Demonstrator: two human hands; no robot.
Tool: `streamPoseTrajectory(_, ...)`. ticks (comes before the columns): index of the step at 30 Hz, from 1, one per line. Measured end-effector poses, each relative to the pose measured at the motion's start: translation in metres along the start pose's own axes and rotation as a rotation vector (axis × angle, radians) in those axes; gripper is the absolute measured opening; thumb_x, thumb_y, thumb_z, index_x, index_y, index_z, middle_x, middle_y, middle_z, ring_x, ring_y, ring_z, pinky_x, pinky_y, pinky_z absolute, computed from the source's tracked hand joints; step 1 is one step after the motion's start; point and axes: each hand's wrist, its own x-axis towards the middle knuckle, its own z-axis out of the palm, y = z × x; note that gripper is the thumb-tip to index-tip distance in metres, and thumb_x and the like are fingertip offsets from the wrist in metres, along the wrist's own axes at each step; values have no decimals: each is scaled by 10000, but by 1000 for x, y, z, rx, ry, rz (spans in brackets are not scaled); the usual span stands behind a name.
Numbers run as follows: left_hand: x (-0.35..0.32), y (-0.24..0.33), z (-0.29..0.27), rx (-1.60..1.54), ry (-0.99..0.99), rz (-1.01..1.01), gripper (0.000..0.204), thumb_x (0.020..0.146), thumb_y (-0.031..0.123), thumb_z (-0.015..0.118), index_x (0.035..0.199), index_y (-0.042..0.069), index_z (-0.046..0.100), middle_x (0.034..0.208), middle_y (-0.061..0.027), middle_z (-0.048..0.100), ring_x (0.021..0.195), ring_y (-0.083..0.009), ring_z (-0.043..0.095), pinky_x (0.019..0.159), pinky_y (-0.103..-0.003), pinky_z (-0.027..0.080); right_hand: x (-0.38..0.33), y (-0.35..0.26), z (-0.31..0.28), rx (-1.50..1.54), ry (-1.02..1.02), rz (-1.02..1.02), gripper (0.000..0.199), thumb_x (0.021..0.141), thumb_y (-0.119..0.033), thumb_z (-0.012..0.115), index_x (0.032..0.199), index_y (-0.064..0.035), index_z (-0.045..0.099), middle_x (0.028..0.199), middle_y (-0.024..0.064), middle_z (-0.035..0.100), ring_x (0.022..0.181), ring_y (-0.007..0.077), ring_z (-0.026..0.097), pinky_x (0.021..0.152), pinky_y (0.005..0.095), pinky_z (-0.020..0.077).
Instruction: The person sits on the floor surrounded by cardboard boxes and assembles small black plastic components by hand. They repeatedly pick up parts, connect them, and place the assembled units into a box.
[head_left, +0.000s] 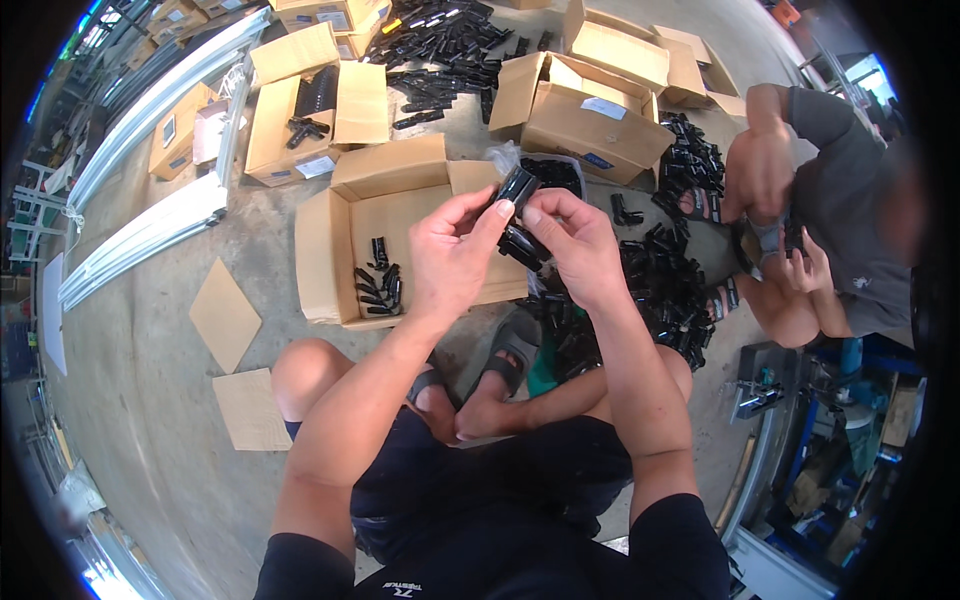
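In front of me, both my hands are raised at the right part of an open cardboard box. Between them is a glossy black angled plastic fitting; its lower part sticks out below my fingers, and I cannot tell whether it is one piece or two. My left hand is closed on its upper end, thumb on top. My right hand grips it from the other side with thumb and bent fingers. Several similar black fittings lie in the box's near left part.
A big heap of black fittings lies to the right, another pile at the back. Open cartons stand beyond. Long white profiles lie at left. A person sits at right, holding a small black piece. Cardboard sheets lie on the floor.
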Motion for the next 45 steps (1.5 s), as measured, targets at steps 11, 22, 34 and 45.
streamPoseTrajectory(11, 0, 1, 0, -4, -6, 20, 299, 969, 101, 739, 1215, -67, 705, 1001, -46, 740, 863, -48, 641, 734, -191, 516, 0, -3, -1, -94, -12, -28, 153, 995, -121, 691, 986, 32, 697, 1092, 58, 640, 979, 135, 653, 865, 295, 544)
streamPoseTrajectory(22, -1, 4, 0, 12, -39, -24, 301, 979, 70, 712, 1251, -58, 692, 1114, -92, 743, 969, -95, 681, 874, -235, 546, 2, 0, -5, -175, -28, -69, 104, 974, -84, 704, 983, 20, 697, 1170, 74, 623, 992, 157, 662, 912, 321, 546)
streamPoseTrajectory(34, -2, 5, -3, -34, -43, -4, 293, 980, 73, 714, 1244, -53, 694, 1101, -90, 744, 964, -99, 685, 862, -240, 553, -1, -5, 2, -116, -35, -47, 152, 1008, -117, 668, 996, 32, 692, 1122, 62, 639, 996, 144, 650, 928, 312, 535)
streamPoseTrajectory(45, -1, 6, -2, -6, -40, -2, 295, 980, 75, 715, 1245, -52, 696, 1103, -84, 744, 957, -93, 682, 858, -233, 548, -1, -1, -1, -146, -24, -57, 139, 1003, -126, 676, 988, 13, 686, 1086, 35, 656, 957, 112, 627, 879, 281, 516)
